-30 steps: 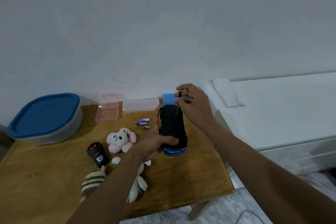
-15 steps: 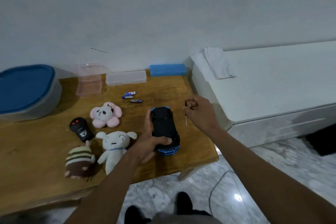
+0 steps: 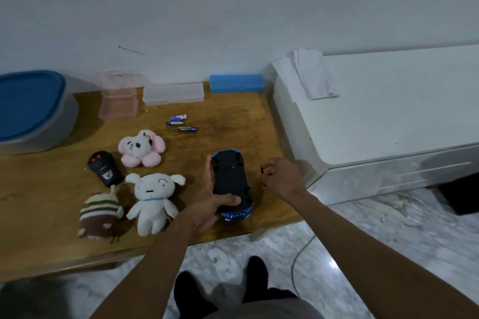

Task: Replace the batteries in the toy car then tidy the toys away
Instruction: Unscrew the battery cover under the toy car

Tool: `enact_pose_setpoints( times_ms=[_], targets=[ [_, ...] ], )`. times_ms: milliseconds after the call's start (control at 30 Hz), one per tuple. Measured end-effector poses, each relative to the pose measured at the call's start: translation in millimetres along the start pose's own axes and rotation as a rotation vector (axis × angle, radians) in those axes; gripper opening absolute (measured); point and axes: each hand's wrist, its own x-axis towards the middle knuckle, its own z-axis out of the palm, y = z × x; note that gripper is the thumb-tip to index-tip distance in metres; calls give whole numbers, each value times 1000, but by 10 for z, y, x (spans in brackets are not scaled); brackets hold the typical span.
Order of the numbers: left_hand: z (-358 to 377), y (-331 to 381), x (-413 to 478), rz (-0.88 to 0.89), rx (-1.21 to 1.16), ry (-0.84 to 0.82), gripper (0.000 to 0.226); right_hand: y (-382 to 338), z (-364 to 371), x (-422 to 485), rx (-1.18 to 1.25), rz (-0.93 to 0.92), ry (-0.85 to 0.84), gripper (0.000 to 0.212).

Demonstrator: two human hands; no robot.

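The blue toy car (image 3: 231, 184) lies upside down on the wooden table (image 3: 51, 189), black underside up. My left hand (image 3: 207, 202) grips it from the left, thumb across its near end. My right hand (image 3: 281, 180) hovers just right of the car, fingers pinched on a small thin screwdriver (image 3: 262, 176) held upright. Three batteries (image 3: 180, 123) lie loose farther back. A black remote (image 3: 105, 172), a pink plush (image 3: 141, 149), a white plush (image 3: 154, 198) and a striped brown plush (image 3: 99, 215) lie to the left.
A grey tub with a blue lid (image 3: 31, 111) stands at the back left. A pink box (image 3: 119, 100), a clear case (image 3: 173, 93) and a blue case (image 3: 236, 83) line the wall. A white bed (image 3: 388, 111) adjoins the table on the right. My feet show below.
The view tilted down. My right hand drew back from over the car to its right side, carrying the screwdriver. My left hand kept its hold on the car.
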Motion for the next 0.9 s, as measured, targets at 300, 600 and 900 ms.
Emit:
enact_pose_setpoints(
  times_ms=[300,600,900],
  targets=[
    [25,-101,-48,-10,-28,42,124,238,78,0,-127,-5,-53,17],
    [42,-163,-46,2,-54,38,124,314,133,67,-152,-42,-51,12],
    [3,-80,-48,15,-20,51,124,338,106,121,-115,1,-90,19]
  ],
)
